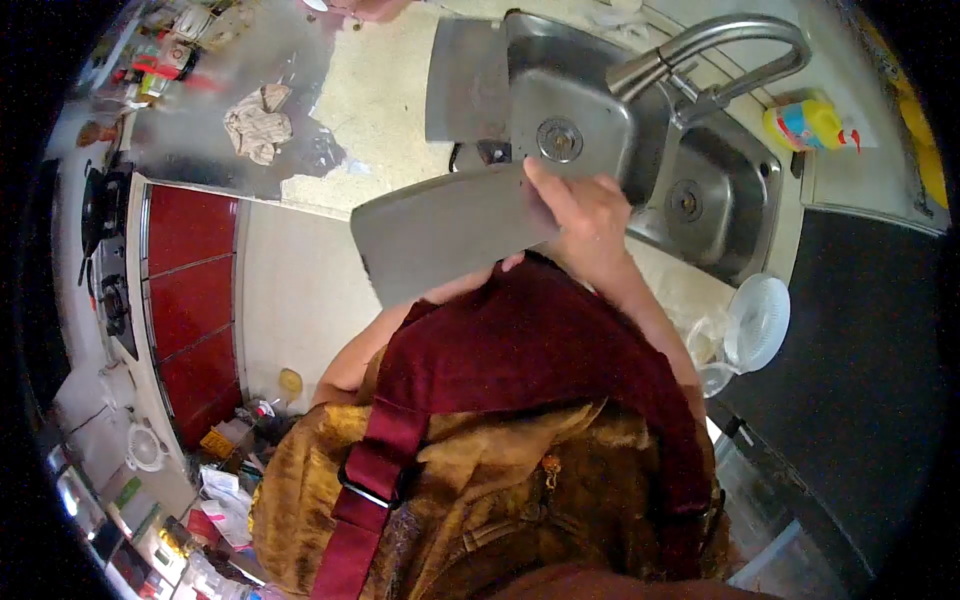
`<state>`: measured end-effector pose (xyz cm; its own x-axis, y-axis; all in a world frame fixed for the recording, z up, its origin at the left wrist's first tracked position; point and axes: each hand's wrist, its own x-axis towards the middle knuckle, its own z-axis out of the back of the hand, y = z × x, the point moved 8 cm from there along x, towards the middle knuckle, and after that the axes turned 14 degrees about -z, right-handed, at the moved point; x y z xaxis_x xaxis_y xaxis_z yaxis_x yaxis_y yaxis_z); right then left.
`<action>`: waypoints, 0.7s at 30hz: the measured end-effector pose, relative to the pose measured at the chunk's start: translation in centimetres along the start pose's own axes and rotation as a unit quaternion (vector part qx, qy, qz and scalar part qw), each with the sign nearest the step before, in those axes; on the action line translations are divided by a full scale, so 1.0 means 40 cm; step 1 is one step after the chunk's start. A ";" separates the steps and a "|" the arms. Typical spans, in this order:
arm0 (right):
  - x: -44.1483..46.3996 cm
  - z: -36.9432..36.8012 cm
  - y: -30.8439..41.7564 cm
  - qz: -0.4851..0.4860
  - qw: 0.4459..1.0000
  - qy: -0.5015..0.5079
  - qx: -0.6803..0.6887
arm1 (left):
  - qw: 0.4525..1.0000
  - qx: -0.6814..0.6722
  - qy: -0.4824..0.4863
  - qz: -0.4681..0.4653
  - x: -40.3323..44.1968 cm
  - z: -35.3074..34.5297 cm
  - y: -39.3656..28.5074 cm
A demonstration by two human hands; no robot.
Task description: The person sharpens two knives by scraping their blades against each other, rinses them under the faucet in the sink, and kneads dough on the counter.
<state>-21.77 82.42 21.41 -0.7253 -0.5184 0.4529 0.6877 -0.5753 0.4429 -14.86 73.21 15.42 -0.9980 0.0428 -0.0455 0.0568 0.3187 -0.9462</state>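
Note:
A flat grey panel (450, 230) hangs tilted in front of my body, its right end near the sink. My right hand (590, 215) is closed on that right end, with a finger laid along its surface. Behind the panel's lower edge, my left hand (478, 284) is mostly hidden. Only a strip of it and a fingertip show, so its grip is unclear. Another grey sheet (466, 85) lies on the counter, against the left side of the double sink (600, 125).
A curved faucet (745, 35) rises behind the sink, beside a yellow bottle (805, 125). A crumpled cloth (260, 122) lies on the left of the counter (375, 90). A white basket (758, 320) and clear containers stand right of me. Red cabinet doors (190, 300) are at left.

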 end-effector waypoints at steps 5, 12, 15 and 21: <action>-0.002 0.003 0.019 0.022 0.999 0.026 -0.034 | 1.000 -0.012 -0.012 -0.007 0.020 0.008 -0.010; 0.005 0.002 0.033 0.023 0.999 0.024 -0.038 | 0.999 -0.026 -0.022 -0.013 0.026 0.010 -0.019; 0.014 -0.007 0.022 0.018 0.999 0.017 -0.022 | 0.999 -0.034 -0.026 -0.019 0.037 0.008 -0.020; 0.018 -0.001 0.015 0.017 0.999 0.032 -0.031 | 0.999 -0.037 -0.031 -0.017 0.032 0.011 -0.026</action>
<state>-21.88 81.66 21.97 -0.7039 -0.5759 0.4159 0.7098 -0.5939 0.3789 -16.20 72.54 16.20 -0.9990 -0.0277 -0.0358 0.0223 0.3875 -0.9216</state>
